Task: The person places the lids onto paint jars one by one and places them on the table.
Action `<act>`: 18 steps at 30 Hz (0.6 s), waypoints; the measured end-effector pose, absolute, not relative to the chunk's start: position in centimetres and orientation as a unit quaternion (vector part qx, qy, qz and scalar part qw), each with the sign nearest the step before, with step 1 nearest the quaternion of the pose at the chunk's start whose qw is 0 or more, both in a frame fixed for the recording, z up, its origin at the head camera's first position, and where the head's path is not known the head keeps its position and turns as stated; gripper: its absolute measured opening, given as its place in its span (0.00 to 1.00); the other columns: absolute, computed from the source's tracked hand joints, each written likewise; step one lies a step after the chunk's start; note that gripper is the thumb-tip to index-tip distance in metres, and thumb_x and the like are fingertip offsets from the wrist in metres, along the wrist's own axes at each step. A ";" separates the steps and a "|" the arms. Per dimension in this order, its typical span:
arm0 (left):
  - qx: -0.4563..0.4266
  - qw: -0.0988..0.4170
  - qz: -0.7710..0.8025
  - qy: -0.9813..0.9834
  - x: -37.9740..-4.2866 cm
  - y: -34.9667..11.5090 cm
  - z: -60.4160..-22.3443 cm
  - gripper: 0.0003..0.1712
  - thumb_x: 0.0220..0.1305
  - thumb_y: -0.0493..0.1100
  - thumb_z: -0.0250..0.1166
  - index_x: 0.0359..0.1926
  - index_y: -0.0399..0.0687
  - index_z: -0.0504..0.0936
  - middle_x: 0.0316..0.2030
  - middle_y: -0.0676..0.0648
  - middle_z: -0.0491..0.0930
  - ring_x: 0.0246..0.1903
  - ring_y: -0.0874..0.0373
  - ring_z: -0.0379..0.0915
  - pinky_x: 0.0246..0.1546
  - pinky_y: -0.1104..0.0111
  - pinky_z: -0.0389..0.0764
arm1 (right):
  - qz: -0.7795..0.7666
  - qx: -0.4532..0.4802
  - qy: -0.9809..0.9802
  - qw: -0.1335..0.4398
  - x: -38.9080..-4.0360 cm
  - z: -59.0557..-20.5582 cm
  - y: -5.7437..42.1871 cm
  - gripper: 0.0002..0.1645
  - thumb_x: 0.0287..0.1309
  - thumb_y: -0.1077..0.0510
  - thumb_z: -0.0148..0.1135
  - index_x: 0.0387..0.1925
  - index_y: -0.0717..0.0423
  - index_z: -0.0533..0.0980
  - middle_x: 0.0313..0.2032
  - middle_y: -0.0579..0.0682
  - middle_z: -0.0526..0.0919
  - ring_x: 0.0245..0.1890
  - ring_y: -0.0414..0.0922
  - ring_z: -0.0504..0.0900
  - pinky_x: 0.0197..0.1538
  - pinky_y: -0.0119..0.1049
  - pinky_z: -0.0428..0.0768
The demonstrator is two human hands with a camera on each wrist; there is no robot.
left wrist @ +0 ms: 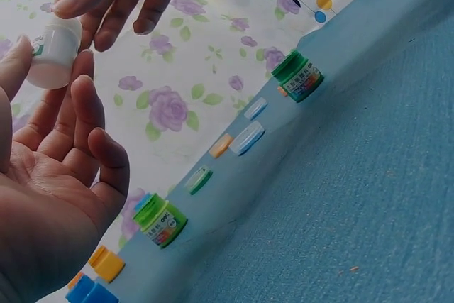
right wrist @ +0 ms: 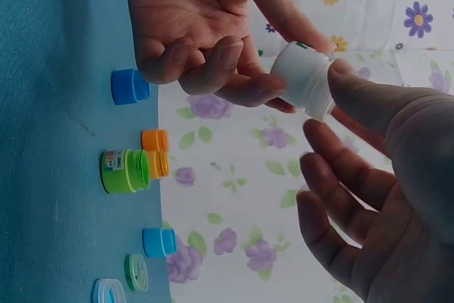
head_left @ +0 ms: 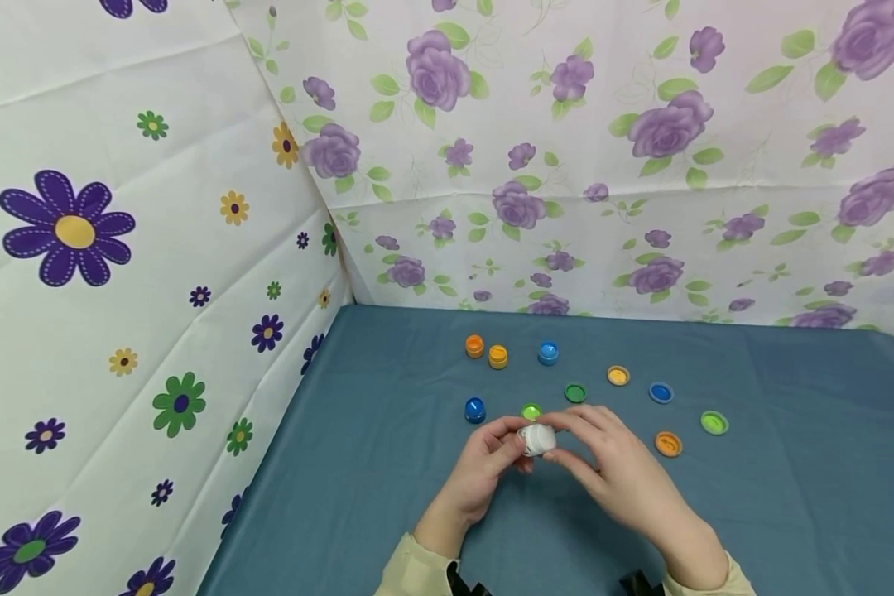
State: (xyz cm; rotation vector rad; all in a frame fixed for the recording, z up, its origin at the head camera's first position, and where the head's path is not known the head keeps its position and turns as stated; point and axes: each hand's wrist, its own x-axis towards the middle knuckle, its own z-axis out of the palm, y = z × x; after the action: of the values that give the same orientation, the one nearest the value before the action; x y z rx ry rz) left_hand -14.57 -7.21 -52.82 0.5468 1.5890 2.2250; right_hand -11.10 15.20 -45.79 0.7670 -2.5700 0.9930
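Observation:
Up off the cloth, both hands have hold of a small white jar with a green mark on its side. My left hand grips the body from the left between thumb and fingers. From the other side my right hand pinches the white ridged end with thumb and forefinger, its other fingers loosely bent. The right wrist view shows that end of the white jar under the right thumb. Just beyond the hands stands a light green jar, partly hidden in the head view.
Orange, yellow, light blue and dark blue jars stand behind. A dark green jar shows in the left wrist view. Several loose lids, including an orange one and a green one, lie to the right on the blue cloth.

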 end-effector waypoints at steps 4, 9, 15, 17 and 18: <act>0.193 0.174 0.786 0.561 -14.6 -7.2 -52.8 0.22 0.81 0.46 0.64 0.61 0.31 0.79 0.39 0.56 0.86 0.34 0.63 0.78 0.42 0.69 0.81 | 0.350 0.229 -0.902 0.110 -11.0 -45.6 15.0 0.24 0.64 0.52 0.78 0.60 0.40 0.83 0.51 0.32 0.84 0.52 0.39 0.80 0.49 0.45 0.83; 0.191 0.177 0.786 0.561 -14.5 -7.1 -52.7 0.24 0.79 0.43 0.66 0.62 0.26 0.77 0.41 0.54 0.86 0.36 0.63 0.79 0.43 0.69 0.81 | 0.350 0.190 -0.914 0.078 -10.9 -45.3 14.7 0.19 0.69 0.41 0.72 0.56 0.40 0.84 0.43 0.30 0.82 0.48 0.38 0.80 0.47 0.44 0.83; 0.191 0.191 0.781 0.563 -14.4 -7.1 -52.7 0.22 0.76 0.41 0.69 0.63 0.32 0.78 0.46 0.53 0.86 0.39 0.63 0.79 0.44 0.68 0.81 | 0.344 0.156 -0.925 0.048 -10.9 -45.2 14.5 0.15 0.71 0.33 0.66 0.45 0.36 0.82 0.37 0.32 0.79 0.41 0.37 0.77 0.41 0.43 0.78; 0.193 0.192 0.780 0.564 -14.4 -7.0 -52.7 0.22 0.76 0.41 0.69 0.63 0.32 0.78 0.46 0.54 0.86 0.39 0.63 0.79 0.45 0.67 0.81 | 0.341 0.144 -0.928 0.033 -10.9 -45.1 14.4 0.16 0.73 0.32 0.62 0.42 0.36 0.82 0.34 0.33 0.78 0.37 0.37 0.76 0.39 0.41 0.77; 0.195 0.190 0.778 0.566 -14.4 -7.0 -52.7 0.23 0.77 0.41 0.69 0.63 0.31 0.78 0.46 0.54 0.86 0.39 0.63 0.79 0.44 0.68 0.82 | 0.341 0.139 -0.930 0.023 -11.0 -45.1 14.4 0.17 0.75 0.32 0.60 0.40 0.36 0.81 0.31 0.34 0.78 0.34 0.37 0.75 0.37 0.40 0.76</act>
State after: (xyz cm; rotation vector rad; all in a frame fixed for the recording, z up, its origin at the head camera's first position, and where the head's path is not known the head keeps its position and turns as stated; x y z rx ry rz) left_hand -14.39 -7.02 -52.75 0.5471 1.5899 2.1869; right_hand -10.95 14.44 -45.11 0.4291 -2.8773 1.0554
